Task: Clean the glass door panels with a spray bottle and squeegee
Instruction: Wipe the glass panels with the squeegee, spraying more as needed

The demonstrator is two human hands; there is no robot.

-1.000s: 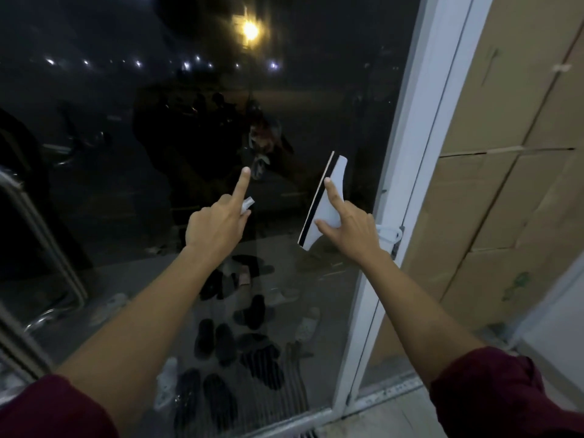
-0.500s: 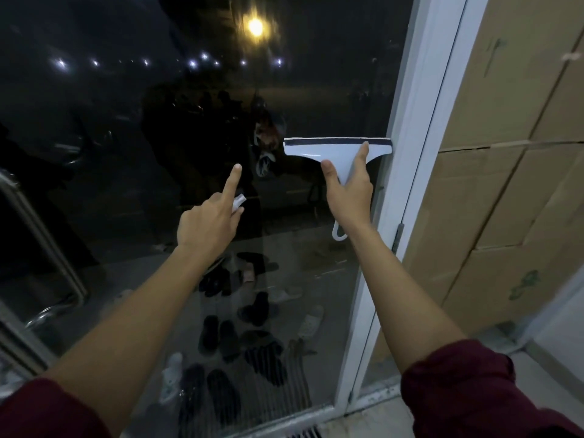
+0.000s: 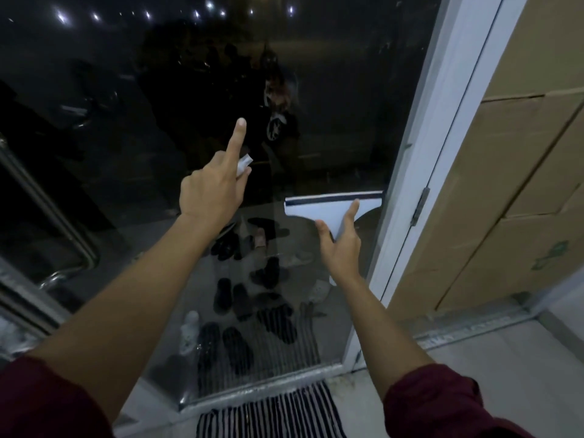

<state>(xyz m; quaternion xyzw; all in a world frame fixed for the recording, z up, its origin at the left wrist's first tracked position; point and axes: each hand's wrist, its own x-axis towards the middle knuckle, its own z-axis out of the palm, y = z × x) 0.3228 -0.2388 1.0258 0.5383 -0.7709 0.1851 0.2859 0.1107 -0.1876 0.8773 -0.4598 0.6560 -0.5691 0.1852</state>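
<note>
DESK: Caption pls, fingers first.

PHOTOG: Right index finger [image 3: 354, 207] lies straight along the back of the squeegee [image 3: 328, 211]. Thumb is spread toward 9 o'clock, and the rest of the right hand [image 3: 341, 251] is wrapped on the handle, whose end pokes out under the wrist at 6. Blade is level on the glass door panel [image 3: 331, 121], its 3 o'clock tip just beside the white door frame [image 3: 439, 147].

DESK: Other hand?

PHOTOG: At 10 o'clock from the squeegee. Left index fingertip [image 3: 240, 124] points to 12, near the glass; touching or not, can't tell. Other fingers of the left hand [image 3: 210, 192] curl on a small white object [image 3: 245, 162], poss. the spray bottle's top. Too little shows.

DESK: Step?

PHOTOG: Looks like a downward pull, mid-panel, w/ the strip toward 6 not yet done. To do it well: even pressure across the blade, edge level, a straight run to the bottom rail [image 3: 268, 380], tip hugging the frame so no streak is left. Next pass should overlap toward 9.

DESK: Background?

PHOTOG: Shoes [image 3: 237, 311] outside, striped mat [image 3: 271, 412] at 6, cardboard boxes [image 3: 512, 184] at 3.
</note>
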